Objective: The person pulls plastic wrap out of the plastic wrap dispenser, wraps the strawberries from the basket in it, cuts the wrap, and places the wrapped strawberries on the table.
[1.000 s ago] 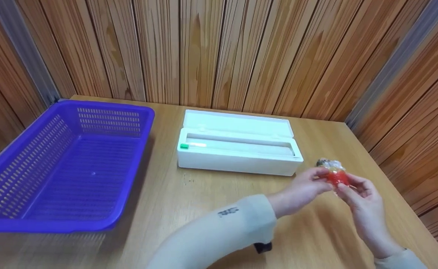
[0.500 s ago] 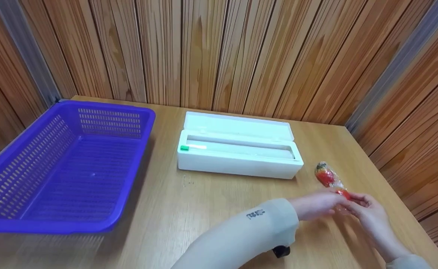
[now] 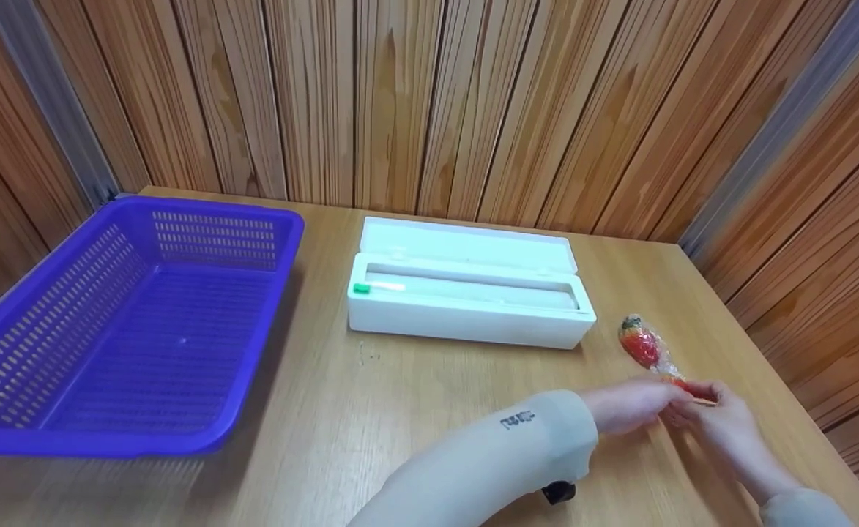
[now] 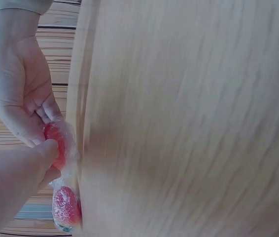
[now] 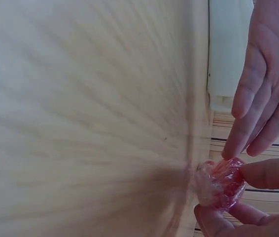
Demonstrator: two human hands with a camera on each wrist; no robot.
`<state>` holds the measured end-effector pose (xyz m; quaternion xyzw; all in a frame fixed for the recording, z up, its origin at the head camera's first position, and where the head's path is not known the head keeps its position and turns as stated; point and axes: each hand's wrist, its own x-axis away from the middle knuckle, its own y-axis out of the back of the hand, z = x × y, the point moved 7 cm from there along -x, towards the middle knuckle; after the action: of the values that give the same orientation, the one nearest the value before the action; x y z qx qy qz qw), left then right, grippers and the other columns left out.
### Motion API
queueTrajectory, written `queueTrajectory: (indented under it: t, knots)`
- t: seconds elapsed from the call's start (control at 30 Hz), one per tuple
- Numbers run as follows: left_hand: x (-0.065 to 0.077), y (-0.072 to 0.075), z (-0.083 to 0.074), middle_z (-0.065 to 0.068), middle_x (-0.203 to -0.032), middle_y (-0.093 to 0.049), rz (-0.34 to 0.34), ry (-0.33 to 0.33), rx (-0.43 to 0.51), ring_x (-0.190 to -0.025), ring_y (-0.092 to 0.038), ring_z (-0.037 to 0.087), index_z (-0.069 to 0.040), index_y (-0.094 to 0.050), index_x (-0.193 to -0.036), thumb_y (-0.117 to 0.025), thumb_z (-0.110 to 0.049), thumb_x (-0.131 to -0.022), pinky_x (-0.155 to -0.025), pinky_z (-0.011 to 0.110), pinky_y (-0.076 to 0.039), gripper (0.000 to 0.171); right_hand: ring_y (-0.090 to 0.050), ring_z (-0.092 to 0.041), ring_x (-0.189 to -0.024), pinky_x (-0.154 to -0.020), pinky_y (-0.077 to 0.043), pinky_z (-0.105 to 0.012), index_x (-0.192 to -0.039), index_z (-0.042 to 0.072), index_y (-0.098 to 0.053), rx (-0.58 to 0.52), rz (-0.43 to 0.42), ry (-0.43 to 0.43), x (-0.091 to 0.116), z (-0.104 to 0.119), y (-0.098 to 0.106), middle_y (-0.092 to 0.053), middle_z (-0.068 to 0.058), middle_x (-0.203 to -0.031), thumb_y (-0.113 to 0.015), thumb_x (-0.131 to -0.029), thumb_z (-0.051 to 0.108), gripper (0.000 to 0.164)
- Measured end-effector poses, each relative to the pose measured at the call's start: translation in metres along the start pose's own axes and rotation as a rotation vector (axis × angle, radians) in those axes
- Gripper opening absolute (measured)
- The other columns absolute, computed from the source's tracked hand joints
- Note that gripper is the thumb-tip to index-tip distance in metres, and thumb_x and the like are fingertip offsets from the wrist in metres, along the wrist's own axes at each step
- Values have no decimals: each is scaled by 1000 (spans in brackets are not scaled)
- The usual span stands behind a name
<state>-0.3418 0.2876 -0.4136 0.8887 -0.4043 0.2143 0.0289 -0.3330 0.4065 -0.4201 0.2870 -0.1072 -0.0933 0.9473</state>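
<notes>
Two red, fruit-like pieces in clear cling film lie in line at the table's right. The far wrapped piece (image 3: 639, 345) has a dark green end and rests on the table. The near wrapped piece (image 4: 55, 140) is mostly hidden by the hands in the head view. My right hand (image 3: 729, 424) pinches this near piece between thumb and fingers, as the right wrist view shows. Reaching in from the left, my left hand (image 3: 638, 402) holds it too, thumb over the red surface in the left wrist view. Its other fingers extend fairly straight in the right wrist view.
A white cling film box (image 3: 466, 322) stands behind the hands, its lid (image 3: 469, 245) raised and a green slider (image 3: 361, 288) at its left end. On the left is a large purple basket (image 3: 250, 366). Wood-panelled walls (image 3: 400, 110) edge the table.
Both hands have come nearer and down to the table with the wrapped pieces. The far piece now lies plainly in view beyond the fingers. Over the last half second the hands moved only slightly.
</notes>
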Motion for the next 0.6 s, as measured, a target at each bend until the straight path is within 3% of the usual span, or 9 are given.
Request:
queueTrajectory:
  t: [0.1, 0.23, 0.37, 0.6]
  knots:
    - [-1, 1, 2, -12, -116, -54, 3, 9, -24, -115, -47, 14, -26, -53, -115, -49, -29, -87, -102, 35, -34, 29, -52, 6, -76, -69, -47, -17, -121, -9, -34, 104, 12, 0, 1, 3, -2, -49, -14, -109, -59, -83, 21, 54]
    - [-2, 4, 7, -13, -113, -55, -9, 33, -71, -112, -49, 13, -29, -54, -113, -51, -33, -85, -99, 34, -38, 28, -54, -11, -90, -72, -46, -19, -124, -6, -33, 174, 45, -8, 0, 4, -5, -42, -24, -119, -57, -84, 23, 55]
    - [-5, 4, 12, -11, -108, -56, -25, 62, -123, -109, -49, 14, -31, -56, -110, -54, -34, -83, -97, 35, -38, 27, -48, -29, -100, -70, -45, -19, -122, -8, -35, 245, 46, 21, 0, 6, -5, -43, -26, -117, -55, -84, 15, 48]
    - [-12, -1, 16, -10, -106, -59, -51, 60, -118, -108, -50, 10, -30, -57, -110, -55, -34, -83, -94, 34, -40, 28, -49, -31, -96, -67, -45, -19, -118, -14, -39, 317, 36, 76, -2, 9, -5, -47, -31, -111, -51, -82, 2, 41]
